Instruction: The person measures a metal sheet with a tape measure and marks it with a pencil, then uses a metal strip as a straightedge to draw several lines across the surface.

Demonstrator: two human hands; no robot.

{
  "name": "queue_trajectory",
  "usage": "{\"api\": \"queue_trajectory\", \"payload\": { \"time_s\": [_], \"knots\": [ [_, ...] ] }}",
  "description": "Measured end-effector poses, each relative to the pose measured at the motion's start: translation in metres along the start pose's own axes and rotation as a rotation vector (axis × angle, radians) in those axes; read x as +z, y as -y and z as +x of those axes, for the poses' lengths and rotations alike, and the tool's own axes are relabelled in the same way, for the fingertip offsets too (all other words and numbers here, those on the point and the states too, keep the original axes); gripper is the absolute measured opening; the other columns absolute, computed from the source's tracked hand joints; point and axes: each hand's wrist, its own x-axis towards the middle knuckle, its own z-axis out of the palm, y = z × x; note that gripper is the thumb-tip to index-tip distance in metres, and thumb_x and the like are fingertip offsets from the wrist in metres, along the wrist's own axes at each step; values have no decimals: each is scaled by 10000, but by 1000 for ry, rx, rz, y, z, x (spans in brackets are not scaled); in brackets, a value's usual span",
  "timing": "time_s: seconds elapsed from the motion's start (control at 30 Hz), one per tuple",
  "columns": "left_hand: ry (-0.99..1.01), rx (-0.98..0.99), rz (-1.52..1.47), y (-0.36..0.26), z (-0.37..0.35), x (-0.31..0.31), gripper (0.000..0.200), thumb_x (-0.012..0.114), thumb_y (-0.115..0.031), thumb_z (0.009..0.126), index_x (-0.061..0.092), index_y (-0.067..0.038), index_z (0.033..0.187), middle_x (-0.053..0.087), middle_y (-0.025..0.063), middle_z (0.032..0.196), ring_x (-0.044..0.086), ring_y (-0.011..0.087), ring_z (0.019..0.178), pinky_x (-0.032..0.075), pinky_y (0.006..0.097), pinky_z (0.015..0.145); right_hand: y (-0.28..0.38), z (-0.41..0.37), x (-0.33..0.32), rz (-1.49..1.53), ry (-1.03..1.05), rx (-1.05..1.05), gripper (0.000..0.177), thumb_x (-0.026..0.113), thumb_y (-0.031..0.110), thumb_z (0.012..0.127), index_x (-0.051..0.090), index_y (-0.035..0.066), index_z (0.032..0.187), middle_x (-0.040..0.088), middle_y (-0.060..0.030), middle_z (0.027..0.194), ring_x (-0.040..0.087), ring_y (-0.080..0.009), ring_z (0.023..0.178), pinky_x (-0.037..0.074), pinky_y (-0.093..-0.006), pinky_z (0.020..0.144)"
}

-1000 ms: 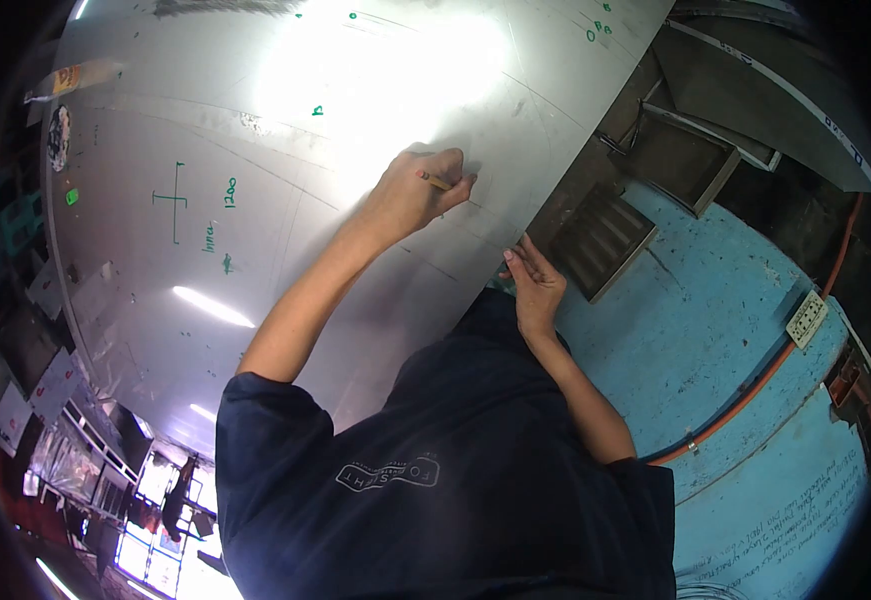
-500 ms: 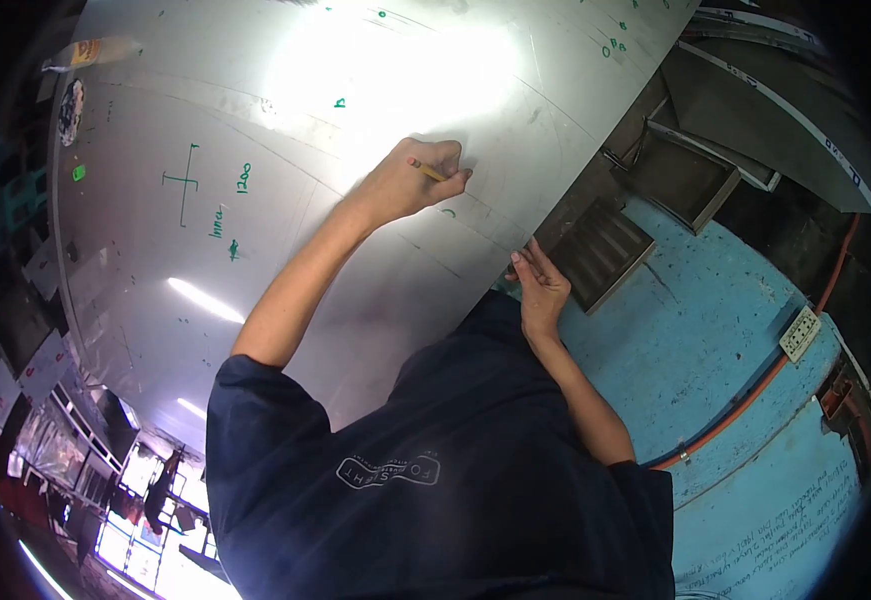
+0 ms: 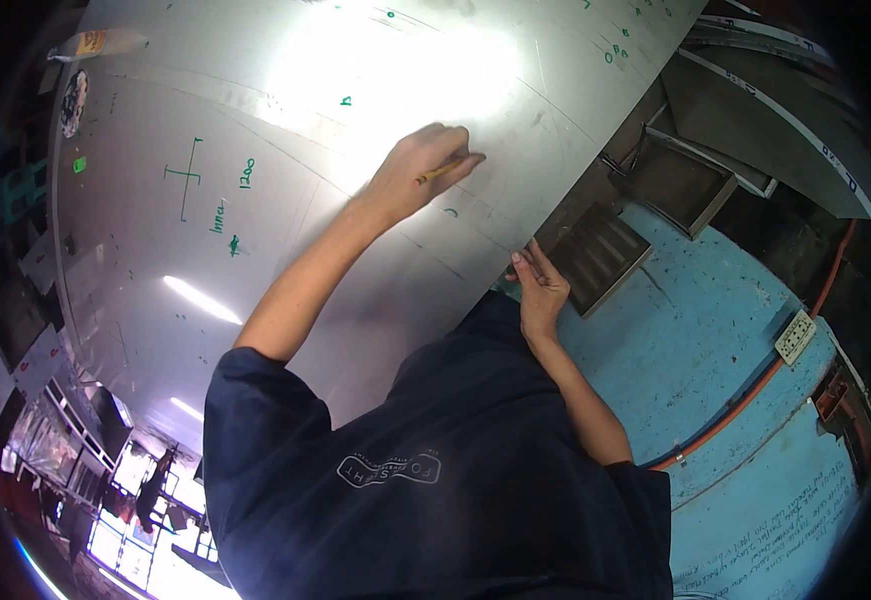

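Turned since earlier frame, the yellow pencil (image 3: pixel 442 172) is pinched by the left hand (image 3: pixel 415 172), probably for control, over the metal sheet (image 3: pixel 355 330). Rightward from this grip, the right hand (image 3: pixel 542 290) is at the sheet's edge; its hold I cannot tell.

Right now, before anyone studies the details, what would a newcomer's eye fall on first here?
Probably the white glare near the top of the shiny grey sheet. Just below it, the left hand holds a yellow pencil over the sheet; the right hand is at the sheet's edge. Green "1200" lettering stands out in the picture's left half.
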Motion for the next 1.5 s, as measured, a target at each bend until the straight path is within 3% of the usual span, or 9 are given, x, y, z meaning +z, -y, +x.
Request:
{"api": "queue_trajectory", "payload": {
  "time_s": [0.1, 0.17, 0.27, 0.8, 0.97, 1.0, 1.1, 1.23, 1.5],
  "knots": [
    [-19, -156, -69, 4, 4, -9, 311, 716, -154, 932, 528, -33, 716, 543, 29, 589, 452, 129, 515, 380, 326, 506, 4, 1, 3, 5, 3, -18, 383, 718, 34, 928, 624, -56, 1288, 716, -182, 1101, 701, -161, 916, 615, -286, 695],
    [157, -359, -112, -3, 3, -22, 344, 709, -226, 936, 511, -19, 745, 553, 86, 556, 502, 170, 497, 394, 353, 503, 4, 0, 1, -3, 5, -3, 390, 720, 37, 927, 620, -60, 1291, 713, -187, 1111, 700, -164, 920, 614, -284, 696],
    [321, -348, -64, 6, -4, -26, 337, 704, -227, 935, 524, -17, 741, 522, 74, 532, 478, 155, 496, 381, 346, 500, 2, 1, 1, 2, 8, 19, 418, 732, 43, 921, 607, -68, 1305, 704, -189, 1130, 681, -157, 907, 598, -281, 686],
    [354, -333, 6, -4, 8, -25, 293, 727, -174, 913, 540, -20, 748, 538, 74, 568, 485, 174, 495, 377, 342, 503, 5, 0, 2, -8, -15, 6, 424, 719, 38, 930, 590, -82, 1316, 707, -202, 1124, 680, -159, 904, 594, -279, 697],
    [-111, 52, 83, 18, 7, -13, 302, 726, -151, 923, 522, -23, 740, 537, 59, 578, 489, 152, 510, 379, 325, 501, 0, -1, -2, -15, 0, -8, 404, 721, 25, 922, 618, -41, 1306, 698, -214, 1160, 698, -181, 960, 612, -288, 696],
    [8, -244, -14, 12, 4, -21, 352, 722, -226, 924, 502, -29, 732, 629, 98, 613, 567, 192, 529, 444, 341, 526, 2, 0, -1, -17, 1, 2, 405, 721, 26, 922, 616, -45, 1307, 698, -212, 1160, 698, -180, 957, 611, -287, 696],
    [122, -365, -155, 9, 4, -32, 371, 717, -255, 933, 511, -26, 727, 633, 74, 615, 549, 156, 538, 431, 319, 529, 1, 1, -2, -28, -3, 10, 407, 719, 29, 925, 611, -52, 1309, 700, -206, 1157, 697, -177, 952, 609, -285, 697],
    [349, -380, -88, 3, 7, -44, 370, 721, -267, 922, 540, -15, 723, 618, 62, 600, 532, 147, 539, 418, 323, 523, 5, 1, 1, -4, 5, 18, 442, 726, 53, 929, 582, -80, 1326, 698, -209, 1148, 679, -161, 921, 595, -276, 705],
    [348, -320, -38, 5, 6, -39, 350, 734, -244, 906, 540, -11, 731, 549, 69, 565, 482, 175, 513, 391, 347, 514, 6, 0, 1, -20, -2, 19, 456, 726, 52, 928, 569, -93, 1332, 686, -229, 1173, 681, -173, 941, 596, -277, 705]
  ]
}}
